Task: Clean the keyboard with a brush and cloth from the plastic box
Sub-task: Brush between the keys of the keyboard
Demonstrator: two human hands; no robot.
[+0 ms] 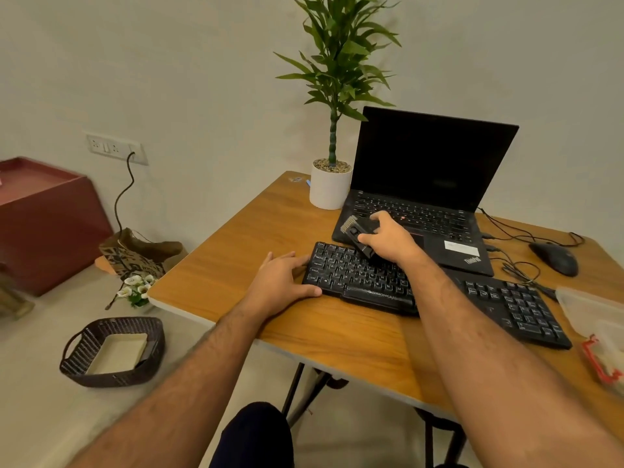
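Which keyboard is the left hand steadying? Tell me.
The separate black keyboard at the table's front; the left hand rests at its left end. The laptop behind has its own keys, untouched by that hand.

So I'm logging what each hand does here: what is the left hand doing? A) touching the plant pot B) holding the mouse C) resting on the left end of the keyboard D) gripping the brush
C: the left hand lies with relaxed fingers against the left end of the keyboard, while the right hand grips the brush above the keys.
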